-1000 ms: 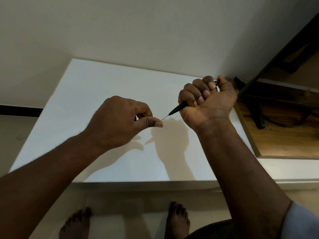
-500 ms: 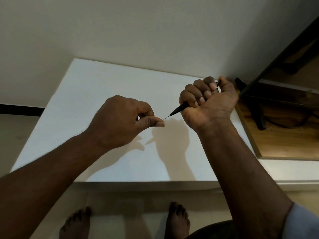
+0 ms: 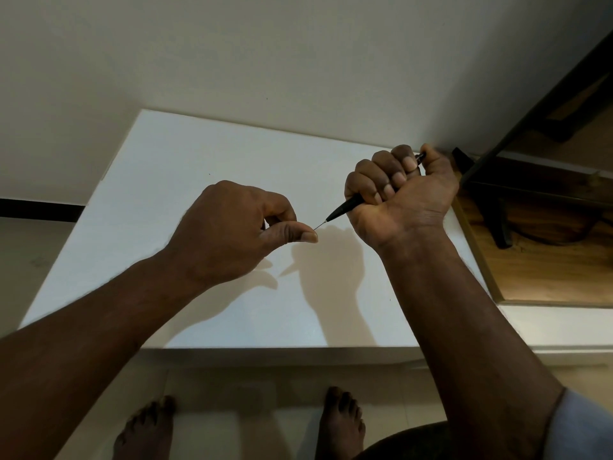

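The left hand hangs above the white table, its fingers curled in and the thumb pressed flat against the forefinger; between those two tips it seems to pinch the free end of the needle, though the contact itself is too small to be sure of. The needle is a hair-thin line, rising to the right into the tapered nose of the tool. The tool is slim and black, and its long axis runs on the same slant, low at the left and high at the right, so it points straight at the left thumb. The right hand wraps it in a full fist, all four fingers curled round the barrel and the thumb over the upper end, which just shows past the knuckles. Both hands are close together, well above the table. The right owns the tool; the left is nearer the needle's end, so any pull or push should run along that slant. Further right a wooden shelf adjoins the table.
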Demonstrator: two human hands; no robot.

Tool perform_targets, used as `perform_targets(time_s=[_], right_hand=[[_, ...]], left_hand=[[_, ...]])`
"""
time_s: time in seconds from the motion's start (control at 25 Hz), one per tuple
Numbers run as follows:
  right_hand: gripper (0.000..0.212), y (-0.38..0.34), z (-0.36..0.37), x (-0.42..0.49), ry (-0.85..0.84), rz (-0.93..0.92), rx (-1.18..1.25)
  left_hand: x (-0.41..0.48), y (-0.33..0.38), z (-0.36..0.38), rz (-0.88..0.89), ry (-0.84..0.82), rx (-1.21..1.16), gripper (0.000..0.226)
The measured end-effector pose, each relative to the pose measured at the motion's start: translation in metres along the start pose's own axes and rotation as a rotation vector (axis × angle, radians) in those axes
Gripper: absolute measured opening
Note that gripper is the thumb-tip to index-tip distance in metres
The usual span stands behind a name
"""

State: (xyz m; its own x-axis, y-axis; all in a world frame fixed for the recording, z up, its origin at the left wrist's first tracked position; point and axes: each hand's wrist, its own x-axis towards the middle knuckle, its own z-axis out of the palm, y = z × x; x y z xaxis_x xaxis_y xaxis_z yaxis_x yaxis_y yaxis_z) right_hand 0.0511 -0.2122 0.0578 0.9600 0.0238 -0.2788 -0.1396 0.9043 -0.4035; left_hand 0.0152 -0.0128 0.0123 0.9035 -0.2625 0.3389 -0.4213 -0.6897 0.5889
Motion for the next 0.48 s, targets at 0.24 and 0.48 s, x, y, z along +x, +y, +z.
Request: perform_targets(time_s=[0.24,0.48], right_hand=[[0.047,0.0011,0.0002,0.0000,-0.006,-0.003,-0.003],[0.048,0.0024,-0.0001,-0.0008,-0.009,0.006,-0.006]], left_hand=[[0.0008,0.0004,0.0007,0.000,0.006,-0.002,0.061],[0.0005,0.0007,0.0009,-0.013,0.007,-0.012,0.060]])
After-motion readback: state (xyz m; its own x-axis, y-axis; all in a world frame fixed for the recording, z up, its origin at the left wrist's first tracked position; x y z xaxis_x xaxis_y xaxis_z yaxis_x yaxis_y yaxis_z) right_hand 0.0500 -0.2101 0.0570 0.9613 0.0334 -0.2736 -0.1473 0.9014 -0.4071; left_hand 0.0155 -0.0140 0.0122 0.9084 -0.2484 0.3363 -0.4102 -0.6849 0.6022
